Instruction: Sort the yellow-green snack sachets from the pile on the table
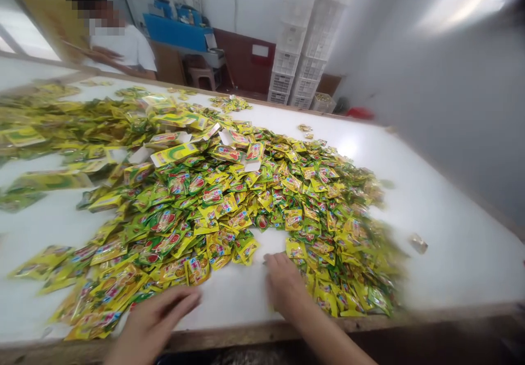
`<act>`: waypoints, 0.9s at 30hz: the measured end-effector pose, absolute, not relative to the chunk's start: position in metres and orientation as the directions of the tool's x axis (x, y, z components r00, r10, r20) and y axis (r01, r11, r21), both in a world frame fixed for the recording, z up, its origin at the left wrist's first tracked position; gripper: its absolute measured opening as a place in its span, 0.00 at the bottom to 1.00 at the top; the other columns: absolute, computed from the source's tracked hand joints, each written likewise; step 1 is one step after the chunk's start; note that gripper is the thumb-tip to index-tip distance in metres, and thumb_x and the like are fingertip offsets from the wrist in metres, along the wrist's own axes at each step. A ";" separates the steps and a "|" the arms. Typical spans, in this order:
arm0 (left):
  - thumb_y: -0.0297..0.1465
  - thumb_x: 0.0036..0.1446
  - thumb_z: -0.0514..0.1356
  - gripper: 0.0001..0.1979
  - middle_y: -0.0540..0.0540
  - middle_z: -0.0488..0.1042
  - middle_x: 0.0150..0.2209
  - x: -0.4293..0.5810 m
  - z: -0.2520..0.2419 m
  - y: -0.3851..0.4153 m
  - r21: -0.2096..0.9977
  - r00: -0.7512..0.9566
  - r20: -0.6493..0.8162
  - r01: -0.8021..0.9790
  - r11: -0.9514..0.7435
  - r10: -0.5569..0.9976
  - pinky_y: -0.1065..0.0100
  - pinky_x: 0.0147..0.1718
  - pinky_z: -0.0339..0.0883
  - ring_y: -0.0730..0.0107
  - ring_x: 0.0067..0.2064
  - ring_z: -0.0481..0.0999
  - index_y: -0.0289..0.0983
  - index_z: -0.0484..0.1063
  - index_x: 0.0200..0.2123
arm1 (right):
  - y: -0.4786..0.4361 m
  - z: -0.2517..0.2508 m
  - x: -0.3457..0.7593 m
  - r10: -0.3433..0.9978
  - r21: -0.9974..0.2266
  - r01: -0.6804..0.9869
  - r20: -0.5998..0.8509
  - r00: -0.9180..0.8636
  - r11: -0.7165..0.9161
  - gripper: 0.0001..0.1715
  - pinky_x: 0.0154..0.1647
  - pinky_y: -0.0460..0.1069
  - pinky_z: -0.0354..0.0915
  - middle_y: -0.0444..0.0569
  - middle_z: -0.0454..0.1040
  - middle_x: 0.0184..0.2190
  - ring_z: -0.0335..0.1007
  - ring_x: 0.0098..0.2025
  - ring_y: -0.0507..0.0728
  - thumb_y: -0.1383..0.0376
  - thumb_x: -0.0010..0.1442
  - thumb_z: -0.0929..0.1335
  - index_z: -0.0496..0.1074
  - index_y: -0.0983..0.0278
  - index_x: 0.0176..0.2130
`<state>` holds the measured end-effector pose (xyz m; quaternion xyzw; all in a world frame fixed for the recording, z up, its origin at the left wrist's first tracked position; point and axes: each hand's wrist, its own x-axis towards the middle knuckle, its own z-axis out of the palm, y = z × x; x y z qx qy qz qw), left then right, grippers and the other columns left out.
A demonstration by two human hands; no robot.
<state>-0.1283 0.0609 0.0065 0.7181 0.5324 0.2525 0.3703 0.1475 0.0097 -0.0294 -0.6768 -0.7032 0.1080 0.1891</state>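
Room: white walls, with a dark red wall panel (241, 61) behind a blue shelf (176, 31) in the far corner.
Surface: a white table (463, 261) with a wooden near edge (262, 332) fills the view.
Left hand: my left hand (151, 321) lies palm down near the near edge, open, with the fingers stretched toward the pile and slightly blurred. It is just beside the sachets at the near-left side and holds nothing I can see.
Right hand: my right hand (285, 283) is open and reaches farther in, palm down. Its fingertips (268, 258) sit on the white tabletop at a bare gap in the pile, with sachets touching or just beside them on the right.
Sachets: hundreds of small yellow-green foil sachets (229, 206), too many to count, lie in one loose heap across the middle, spreading to the left edge.
Strays: one small clump (229, 103) lies near the far edge, and one lone sachet (418, 243) lies well right of the heap.
Carton: one flattened yellow carton (174, 154) rests on top of the heap.
Crates: two stacks of white plastic crates (295, 64) stand beyond the far edge.
Stool: one stool (200, 75) stands under the shelf.
Co-worker: one person in a white shirt (123, 47) is beyond the far-left corner.
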 end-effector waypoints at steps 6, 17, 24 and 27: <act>0.20 0.55 0.57 0.26 0.38 0.63 0.64 0.003 -0.027 0.075 0.390 0.675 0.193 0.613 -0.687 0.712 0.39 0.60 0.56 0.46 0.66 0.59 0.37 0.68 0.58 | -0.010 -0.034 0.183 0.958 -0.800 0.594 0.096 0.271 -0.087 0.19 0.44 0.51 0.64 0.49 0.68 0.38 0.66 0.41 0.57 0.76 0.53 0.59 0.67 0.63 0.43; 0.30 0.60 0.61 0.07 0.47 0.81 0.41 -0.038 -0.024 0.058 0.735 0.356 0.350 0.469 -0.490 0.866 0.61 0.47 0.72 0.62 0.44 0.79 0.43 0.77 0.41 | 0.009 -0.020 0.211 0.912 -0.975 0.022 -0.198 0.358 -0.220 0.17 0.37 0.49 0.67 0.49 0.75 0.40 0.71 0.40 0.58 0.61 0.57 0.67 0.75 0.62 0.46; 0.37 0.59 0.61 0.09 0.50 0.77 0.30 0.025 -0.011 0.056 0.954 0.510 -0.063 0.283 -0.098 0.858 0.72 0.29 0.70 0.68 0.31 0.77 0.38 0.73 0.39 | 0.009 -0.008 0.190 0.915 -0.959 -0.191 -0.262 0.306 -0.211 0.13 0.25 0.45 0.60 0.42 0.70 0.21 0.63 0.24 0.51 0.59 0.50 0.75 0.73 0.66 0.27; 0.37 0.59 0.61 0.11 0.52 0.71 0.25 0.035 -0.004 0.059 0.944 0.558 -0.042 0.293 -0.149 0.829 0.72 0.28 0.64 0.70 0.29 0.71 0.38 0.69 0.27 | 0.004 0.003 0.192 0.929 -0.911 -0.353 -0.303 0.213 -0.216 0.14 0.25 0.45 0.61 0.44 0.73 0.25 0.65 0.25 0.51 0.59 0.48 0.76 0.76 0.66 0.31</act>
